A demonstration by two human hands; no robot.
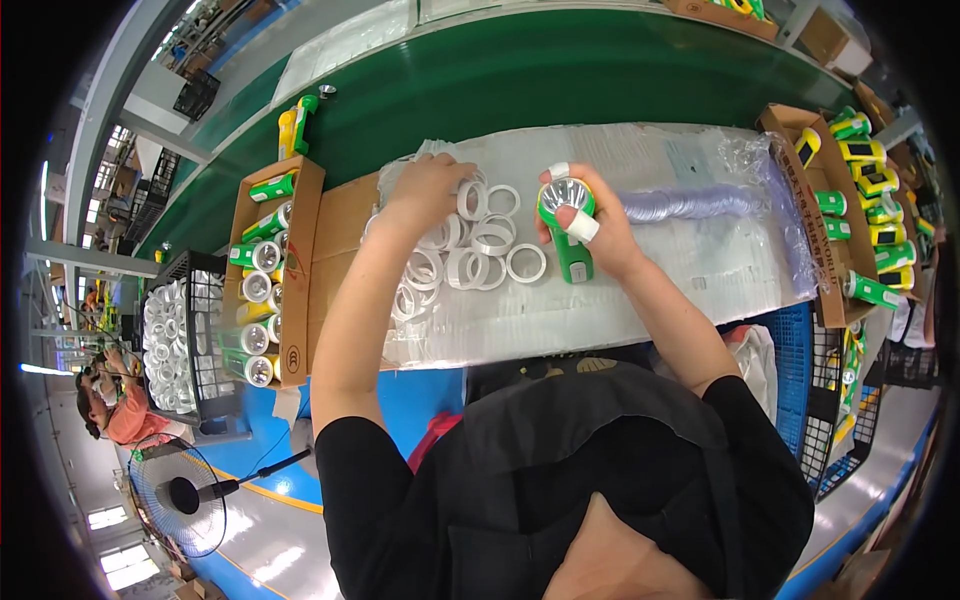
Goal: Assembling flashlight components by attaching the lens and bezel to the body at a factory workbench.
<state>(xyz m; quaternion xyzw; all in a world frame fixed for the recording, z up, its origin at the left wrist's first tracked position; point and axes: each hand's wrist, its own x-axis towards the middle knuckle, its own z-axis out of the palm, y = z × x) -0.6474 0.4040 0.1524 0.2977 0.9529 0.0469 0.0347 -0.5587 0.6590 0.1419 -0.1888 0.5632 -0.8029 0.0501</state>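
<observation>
My right hand is wrapped round a green flashlight, its silver reflector tilted up toward me. White tape covers the thumb and a finger of this hand. To the left, my left hand is over a loose heap of white plastic rings, fingers bent down. At its fingertips stands a white ring on edge, which they seem to pinch; the hand partly hides the contact. A single ring lies flat between the heap and the flashlight.
At the left, a cardboard box holds several green and yellow flashlights. Another box of flashlights stands at the right. Bunched clear plastic lies across the padded work surface. A black crate of white rings and a fan are at the far left.
</observation>
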